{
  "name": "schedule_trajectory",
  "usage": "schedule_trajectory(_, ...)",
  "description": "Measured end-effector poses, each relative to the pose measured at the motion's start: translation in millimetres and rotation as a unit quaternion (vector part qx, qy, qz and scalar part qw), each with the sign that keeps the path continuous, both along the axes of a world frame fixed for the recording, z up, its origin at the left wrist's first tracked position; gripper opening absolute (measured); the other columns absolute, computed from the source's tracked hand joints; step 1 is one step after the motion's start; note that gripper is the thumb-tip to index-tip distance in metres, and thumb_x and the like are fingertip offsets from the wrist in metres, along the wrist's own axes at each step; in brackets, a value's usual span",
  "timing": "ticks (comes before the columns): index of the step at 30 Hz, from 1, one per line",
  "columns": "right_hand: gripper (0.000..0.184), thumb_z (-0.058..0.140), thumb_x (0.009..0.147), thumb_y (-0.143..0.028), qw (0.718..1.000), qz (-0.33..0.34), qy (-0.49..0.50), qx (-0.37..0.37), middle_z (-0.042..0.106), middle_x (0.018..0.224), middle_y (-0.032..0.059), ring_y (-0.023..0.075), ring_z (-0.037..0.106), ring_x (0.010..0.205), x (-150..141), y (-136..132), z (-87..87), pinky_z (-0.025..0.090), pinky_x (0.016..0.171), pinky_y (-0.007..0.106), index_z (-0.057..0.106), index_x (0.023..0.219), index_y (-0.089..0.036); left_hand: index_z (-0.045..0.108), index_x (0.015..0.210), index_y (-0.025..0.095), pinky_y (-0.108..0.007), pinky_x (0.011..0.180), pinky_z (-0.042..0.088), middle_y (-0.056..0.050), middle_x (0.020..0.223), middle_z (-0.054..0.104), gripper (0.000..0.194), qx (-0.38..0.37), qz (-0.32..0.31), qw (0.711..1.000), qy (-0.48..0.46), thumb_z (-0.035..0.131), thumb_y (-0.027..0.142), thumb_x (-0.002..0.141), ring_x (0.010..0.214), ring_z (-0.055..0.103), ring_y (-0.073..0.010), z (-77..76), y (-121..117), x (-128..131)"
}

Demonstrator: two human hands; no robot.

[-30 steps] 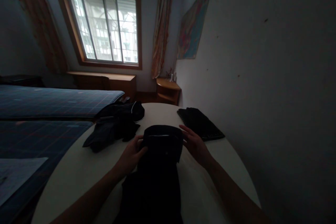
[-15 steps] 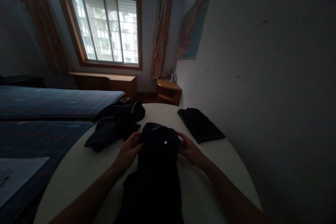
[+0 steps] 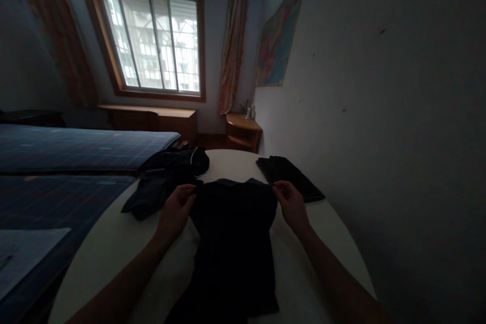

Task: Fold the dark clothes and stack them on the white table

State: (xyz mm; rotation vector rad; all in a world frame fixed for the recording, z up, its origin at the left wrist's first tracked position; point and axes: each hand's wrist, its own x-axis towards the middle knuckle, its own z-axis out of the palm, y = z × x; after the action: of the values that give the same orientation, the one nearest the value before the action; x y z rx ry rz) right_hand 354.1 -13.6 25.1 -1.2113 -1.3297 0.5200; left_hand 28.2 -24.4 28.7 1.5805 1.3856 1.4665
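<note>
A dark garment [image 3: 235,243] lies lengthwise on a round pale table [image 3: 98,248], its near end running toward the bottom of the view. Its exact kind is too dark to make out. My left hand [image 3: 175,212] pinches its far left corner between thumb and fingers. At the far right corner my right hand [image 3: 293,206] grips the cloth in the same way. The far edge is stretched fairly straight between them, with small folds along it. Just beyond my right hand rests a folded black cloth item [image 3: 294,174] with a light patterned edge.
To the left on the table sits a crumpled dark clothing pile [image 3: 152,190] with white piping. Beds with blue plaid covers [image 3: 76,149] stand at the left, with a paper sheet [image 3: 30,248] on the nearer one. A wall [image 3: 398,162] closes the right side.
My hands have moved apart, spreading the far end of the garment wider and flatter. The small shiny round spot and light line on it no longer show.
</note>
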Motion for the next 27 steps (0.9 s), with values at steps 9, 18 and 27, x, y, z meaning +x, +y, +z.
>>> schedule_trajectory(9,0.096,0.083,0.067,-0.047,0.922,0.290,-0.239,-0.093,0.052,0.142,0.0123,0.0277,0.055,0.124,7.6,-25.3,6.8,0.044,0.105,0.048,0.037,0.149,-0.026,0.041,0.143,0.024,-0.045,0.099,0.050,-0.017,0.148,0.046,0.081,-0.089,-0.209,0.973,-0.030,0.077,0.042,0.073,0.129,0.053,-0.0313,2.0,-17.2,12.3)
schedule_trajectory(18,0.071,0.074,0.077,-0.030,0.929,0.259,-0.254,-0.080,0.062,0.131,0.0079,0.0277,0.060,0.115,8.7,-24.2,14.0,0.046,0.100,0.046,0.047,0.143,-0.027,0.059,0.128,0.021,-0.046,0.105,0.046,-0.010,0.135,0.061,0.057,-0.014,-0.113,0.993,0.011,0.064,0.027,0.071,0.124,0.057,-0.0289,4.3,-3.5,-2.7)
schedule_trajectory(27,0.064,0.069,0.079,-0.036,0.975,0.034,-0.218,-0.037,0.063,0.118,0.0081,0.0257,0.062,0.105,21.5,-9.3,13.5,0.045,0.099,0.047,0.048,0.137,-0.024,0.066,0.109,0.017,-0.050,0.099,0.048,-0.014,0.123,0.066,0.039,0.043,0.063,0.990,0.118,0.056,0.041,0.080,0.111,0.063,-0.0308,2.3,20.5,-38.6)
